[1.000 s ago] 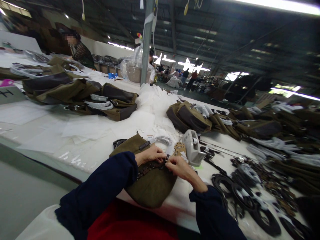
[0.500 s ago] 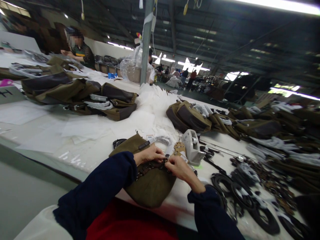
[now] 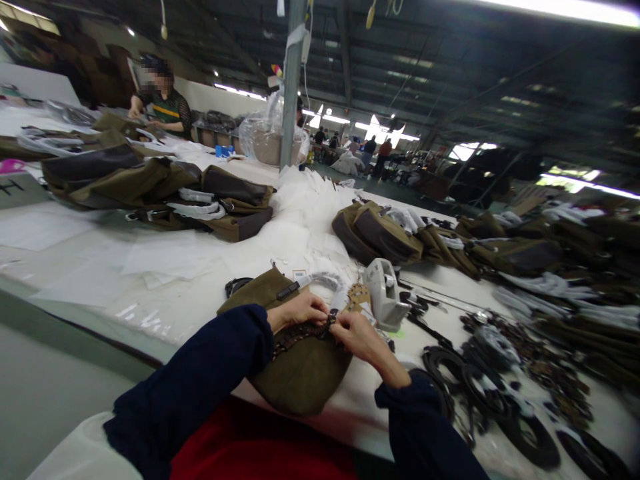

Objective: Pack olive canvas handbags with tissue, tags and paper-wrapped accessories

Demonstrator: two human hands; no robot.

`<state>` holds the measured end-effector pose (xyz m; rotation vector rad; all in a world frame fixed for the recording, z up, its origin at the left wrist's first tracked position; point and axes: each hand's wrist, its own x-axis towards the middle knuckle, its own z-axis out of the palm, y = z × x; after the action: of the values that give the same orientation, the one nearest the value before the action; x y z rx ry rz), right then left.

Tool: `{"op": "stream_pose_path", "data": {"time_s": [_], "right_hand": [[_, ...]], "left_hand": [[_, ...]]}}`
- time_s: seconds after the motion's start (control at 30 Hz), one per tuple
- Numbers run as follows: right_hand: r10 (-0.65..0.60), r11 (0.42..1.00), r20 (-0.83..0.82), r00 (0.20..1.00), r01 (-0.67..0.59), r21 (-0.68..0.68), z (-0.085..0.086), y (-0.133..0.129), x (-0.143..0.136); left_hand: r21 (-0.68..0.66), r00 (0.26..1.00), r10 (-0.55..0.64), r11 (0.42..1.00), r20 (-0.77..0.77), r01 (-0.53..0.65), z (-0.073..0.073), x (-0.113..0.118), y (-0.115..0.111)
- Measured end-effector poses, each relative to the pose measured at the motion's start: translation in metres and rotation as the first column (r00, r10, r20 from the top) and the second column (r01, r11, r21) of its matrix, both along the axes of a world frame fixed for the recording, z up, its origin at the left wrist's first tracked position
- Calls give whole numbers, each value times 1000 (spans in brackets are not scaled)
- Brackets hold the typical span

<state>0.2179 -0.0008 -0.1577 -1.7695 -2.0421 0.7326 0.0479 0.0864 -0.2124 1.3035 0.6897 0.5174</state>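
Note:
An olive-green bag (image 3: 305, 377) lies at the table's front edge before me. Its handle (image 3: 327, 280) is wrapped in white film and arches up behind my hands. Across the bag runs a dark brown braided or chain-like strap (image 3: 295, 333). My left hand (image 3: 303, 310) pinches the strap near the handle's base. Close beside it, my right hand (image 3: 353, 330) is closed at the strap's end, fingertips together. Whatever small part sits between the fingertips is hidden. A tan tag-like piece (image 3: 360, 298) lies just behind my right hand.
A white tape dispenser-like device (image 3: 385, 293) stands behind my right hand. Coiled black straps (image 3: 493, 393) and a heap of brown chain straps (image 3: 550, 373) lie to the right. Olive bags (image 3: 377, 233) are piled beyond, more (image 3: 165, 183) at left. A post (image 3: 293, 87) rises mid-table; a co-worker (image 3: 165, 103) is far left.
My hands stay almost in place on the strap, with only slight finger movement. The far-left co-worker has shifted, head and arms in a different position.

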Motion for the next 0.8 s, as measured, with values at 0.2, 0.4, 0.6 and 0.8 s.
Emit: {"op": "stream_pose_path", "data": {"time_s": [0.2, 0.4, 0.6, 0.8], "right_hand": [[-8, 1000, 47, 999, 8, 14, 0, -1, -4], [-53, 996, 132, 990, 44, 73, -6, -3, -12], [-103, 989, 206, 973, 78, 127, -8, -5, -17], [-122, 986, 251, 960, 87, 143, -11, -5, -18]], "left_hand": [[120, 999, 36, 992, -41, -31, 0, 4, -4], [311, 985, 148, 943, -88, -114, 0, 9, -11], [367, 982, 145, 926, -120, -92, 3, 6, -11], [292, 984, 73, 956, -161, -23, 3, 4, -9]]}}
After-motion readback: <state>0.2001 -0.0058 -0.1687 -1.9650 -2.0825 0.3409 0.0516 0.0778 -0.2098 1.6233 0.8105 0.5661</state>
